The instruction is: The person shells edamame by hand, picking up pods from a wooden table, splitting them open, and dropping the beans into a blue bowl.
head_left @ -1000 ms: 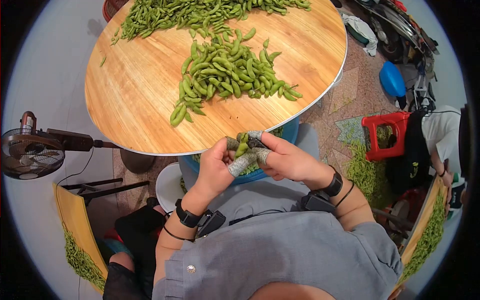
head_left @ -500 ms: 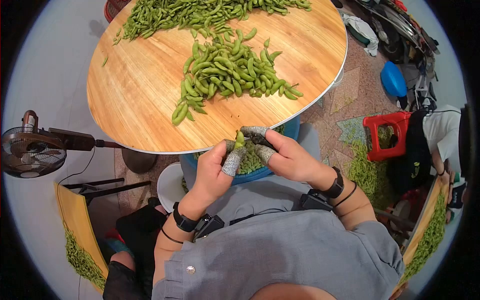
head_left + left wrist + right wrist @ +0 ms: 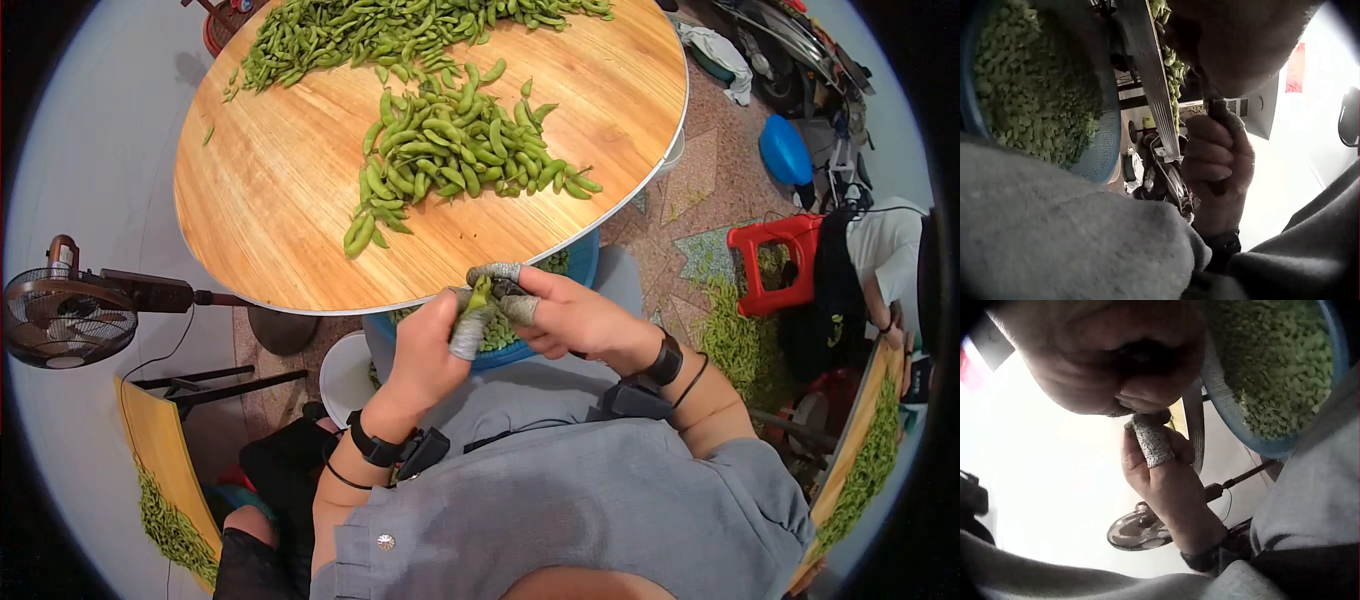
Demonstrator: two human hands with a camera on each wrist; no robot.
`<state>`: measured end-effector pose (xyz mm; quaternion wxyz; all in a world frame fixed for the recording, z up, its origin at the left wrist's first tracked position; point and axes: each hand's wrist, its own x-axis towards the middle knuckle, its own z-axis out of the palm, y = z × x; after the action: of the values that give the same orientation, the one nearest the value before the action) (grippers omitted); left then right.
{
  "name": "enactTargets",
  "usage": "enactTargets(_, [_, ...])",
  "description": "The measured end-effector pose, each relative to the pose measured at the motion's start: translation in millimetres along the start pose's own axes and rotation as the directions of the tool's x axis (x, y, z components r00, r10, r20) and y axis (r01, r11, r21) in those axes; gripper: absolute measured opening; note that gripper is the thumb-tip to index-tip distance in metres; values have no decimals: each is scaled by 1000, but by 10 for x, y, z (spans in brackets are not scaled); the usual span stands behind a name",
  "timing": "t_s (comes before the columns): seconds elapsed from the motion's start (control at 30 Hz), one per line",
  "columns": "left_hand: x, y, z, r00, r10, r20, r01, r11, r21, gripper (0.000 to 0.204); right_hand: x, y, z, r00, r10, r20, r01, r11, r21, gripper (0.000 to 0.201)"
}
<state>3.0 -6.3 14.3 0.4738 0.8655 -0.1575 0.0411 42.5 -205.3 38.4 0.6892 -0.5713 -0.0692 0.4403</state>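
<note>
Over the near table edge, my left hand (image 3: 425, 345) pinches a green soybean pod (image 3: 482, 292) between thumb and forefinger. The thumb and forefinger of my right hand (image 3: 580, 315) close on the same pod from the other side. Grey wraps cover the fingertips of both hands. Below them, partly hidden by the hands and table, a blue basin (image 3: 1107, 147) holds many shelled green beans (image 3: 1035, 87). A loose heap of pods (image 3: 450, 145) lies on the round wooden table (image 3: 270, 190) in front. In both wrist views the pod is hidden behind the fingers.
A bigger pod pile (image 3: 370, 35) covers the table's far side. A white bucket (image 3: 345, 375) stands at lower left, near a fan (image 3: 70, 315). To the right are a red stool (image 3: 745, 285), pods strewn on the floor (image 3: 735, 335), and another person's arm (image 3: 880, 305).
The hands drew slightly apart half a second ago, with the pod in the left. Now the right fingers are back at the pod, and the heaps look unchanged.
</note>
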Motion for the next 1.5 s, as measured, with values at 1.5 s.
enactTargets(1.5, [-4,-37,-97,830,-380,407,551,667,-501,16,287,307,-76,922,-363,-135,294,883,-366,23])
